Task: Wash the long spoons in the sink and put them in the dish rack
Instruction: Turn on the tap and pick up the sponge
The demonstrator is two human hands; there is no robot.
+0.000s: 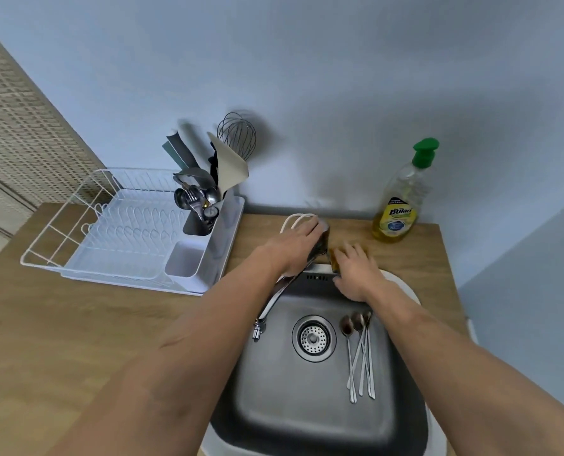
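Observation:
Three long steel spoons [361, 353] lie together on the floor of the steel sink [274, 406], right of the drain, bowls pointing away from me. My left hand [295, 243] rests on top of the chrome faucet [275, 299] at its handle, fingers wrapped over it. My right hand [356, 274] lies on a yellow-brown sponge [335, 260] at the sink's back rim, fingers curled over it. The white dish rack [116, 232] stands on the counter to the left, its racks bare.
A cutlery holder [201, 205] on the rack's right side holds a whisk, spatulas and metal utensils. A bottle of yellow dish soap [402, 199] with a green pump stands at the back right. The wooden counter [60, 340] surrounds the sink. A white hose loops behind the faucet.

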